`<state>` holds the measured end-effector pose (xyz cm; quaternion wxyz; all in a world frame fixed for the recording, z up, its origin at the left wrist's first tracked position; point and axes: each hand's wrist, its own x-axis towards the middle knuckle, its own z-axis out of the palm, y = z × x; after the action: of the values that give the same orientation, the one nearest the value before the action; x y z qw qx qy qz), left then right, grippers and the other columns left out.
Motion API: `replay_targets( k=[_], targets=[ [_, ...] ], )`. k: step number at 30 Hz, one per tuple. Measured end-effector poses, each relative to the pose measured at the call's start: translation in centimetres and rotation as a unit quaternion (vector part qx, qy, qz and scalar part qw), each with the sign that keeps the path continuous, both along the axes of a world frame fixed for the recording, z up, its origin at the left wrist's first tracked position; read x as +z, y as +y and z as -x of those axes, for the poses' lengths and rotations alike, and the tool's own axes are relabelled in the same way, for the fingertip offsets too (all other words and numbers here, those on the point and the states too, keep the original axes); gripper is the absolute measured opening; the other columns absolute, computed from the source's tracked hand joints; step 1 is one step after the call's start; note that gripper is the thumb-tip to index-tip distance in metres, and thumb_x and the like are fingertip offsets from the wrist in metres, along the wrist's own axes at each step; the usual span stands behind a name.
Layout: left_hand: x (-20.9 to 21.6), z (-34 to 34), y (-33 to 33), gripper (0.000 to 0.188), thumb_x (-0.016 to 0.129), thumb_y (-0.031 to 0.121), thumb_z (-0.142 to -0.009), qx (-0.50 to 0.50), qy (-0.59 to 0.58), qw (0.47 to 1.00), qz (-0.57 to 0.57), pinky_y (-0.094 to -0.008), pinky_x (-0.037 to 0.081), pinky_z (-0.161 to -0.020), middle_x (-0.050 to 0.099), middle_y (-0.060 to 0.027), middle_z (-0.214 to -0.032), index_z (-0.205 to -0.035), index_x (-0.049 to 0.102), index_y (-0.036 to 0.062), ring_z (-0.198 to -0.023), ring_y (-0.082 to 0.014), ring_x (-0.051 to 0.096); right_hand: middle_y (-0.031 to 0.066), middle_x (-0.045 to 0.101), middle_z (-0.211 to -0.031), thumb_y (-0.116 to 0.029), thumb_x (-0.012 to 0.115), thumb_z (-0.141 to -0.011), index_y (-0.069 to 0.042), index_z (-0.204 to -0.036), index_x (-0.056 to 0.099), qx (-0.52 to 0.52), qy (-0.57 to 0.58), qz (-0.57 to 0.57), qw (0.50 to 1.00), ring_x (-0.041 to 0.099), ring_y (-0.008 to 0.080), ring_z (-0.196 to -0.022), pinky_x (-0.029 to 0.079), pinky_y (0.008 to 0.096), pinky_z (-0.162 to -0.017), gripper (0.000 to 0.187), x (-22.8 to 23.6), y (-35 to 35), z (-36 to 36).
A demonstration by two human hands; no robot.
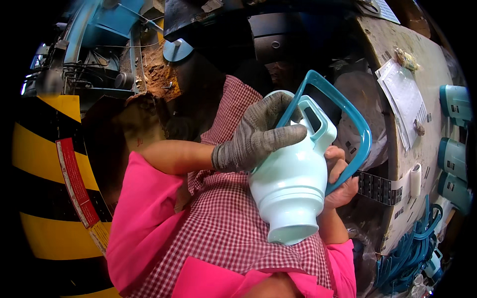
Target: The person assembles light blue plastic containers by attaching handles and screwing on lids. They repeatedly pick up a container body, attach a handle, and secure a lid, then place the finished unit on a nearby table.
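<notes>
A pale mint plastic jug [293, 169] lies tilted in front of my checked apron, its round flared mouth toward me. My left hand [263, 131], in a grey knitted glove, is closed on the jug's far part, thumb across its side. A teal loop-shaped handle [366, 126] arches over the jug's moulded grip [325, 124]. One arm of the loop runs down by my left fingers, the other to my bare right hand [342, 179]. The right fingers are bent round that lower end, beside the jug's wall; the join there is hidden.
On the right stands a worn worktable [417, 124] with papers [401, 97], a small white roll [416, 180] and a strip of dark labels [380, 187]. Several mint-and-teal jugs [453, 159] and a heap of teal handles [410, 258] lie beyond. A yellow-black striped panel [49, 171] stands left.
</notes>
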<state>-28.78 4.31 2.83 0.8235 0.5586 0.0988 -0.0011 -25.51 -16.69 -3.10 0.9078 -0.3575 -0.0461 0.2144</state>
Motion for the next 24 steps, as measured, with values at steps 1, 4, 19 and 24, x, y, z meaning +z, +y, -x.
replay_targets(
  k=[1, 4, 19, 24],
  targets=[
    [0.0, 0.2, -0.2, 0.044, 0.074, 0.035, -0.083, 0.002, -0.028, 1.000, -0.007, -0.0406, 0.056, -0.087, 0.066, -0.0132, -0.104, -0.113, 0.061, 0.0065, -0.096, -0.0246, 0.066, 0.0187, 0.058, -0.112, -0.040, 0.041, -0.091, -0.010, -0.062, 0.042, -0.002, -0.042, -0.017, 0.999, 0.058, 0.0261, -0.102, 0.048, 0.0424, -0.093, 0.043, -0.2, 0.1, -0.1],
    [-1.1, 0.0, -0.4, 0.040, 0.072, 0.028, -0.084, -0.012, -0.130, 0.991, -0.024, -0.0388, 0.056, -0.085, 0.066, -0.0131, -0.106, -0.115, 0.061, 0.0057, -0.094, -0.0244, 0.066, 0.0181, 0.058, -0.113, -0.050, 0.032, -0.097, -0.009, -0.071, 0.047, -0.006, -0.118, -0.050, 0.992, 0.057, 0.0268, -0.103, 0.047, 0.0440, -0.095, 0.051, -0.8, 0.3, -0.6],
    [-7.0, -3.5, 14.1, 0.038, 0.065, 0.017, -0.089, 0.011, -0.342, 0.495, -0.799, -0.0337, 0.050, -0.089, 0.063, -0.0102, -0.112, -0.122, 0.058, 0.0008, -0.099, -0.0251, 0.062, 0.0128, 0.067, -0.108, -0.031, 0.066, -0.092, 0.002, -0.115, 0.060, -0.209, 0.173, -0.086, 0.959, 0.066, 0.0204, -0.096, 0.056, 0.0354, -0.081, 0.041, -0.7, -0.9, -4.4],
    [-6.0, -13.4, 18.9, 0.042, 0.061, 0.015, -0.093, -0.195, -0.130, 0.826, -0.513, -0.0409, 0.040, -0.105, 0.053, -0.0181, -0.136, -0.131, 0.051, -0.0029, -0.120, -0.0289, 0.054, 0.0094, 0.070, -0.075, -0.029, 0.074, -0.085, 0.001, -0.086, 0.069, -0.449, -0.203, 0.194, 0.848, 0.066, 0.0127, -0.063, 0.053, 0.0254, -0.058, 0.030, 3.3, -10.1, -2.0]
  ],
)
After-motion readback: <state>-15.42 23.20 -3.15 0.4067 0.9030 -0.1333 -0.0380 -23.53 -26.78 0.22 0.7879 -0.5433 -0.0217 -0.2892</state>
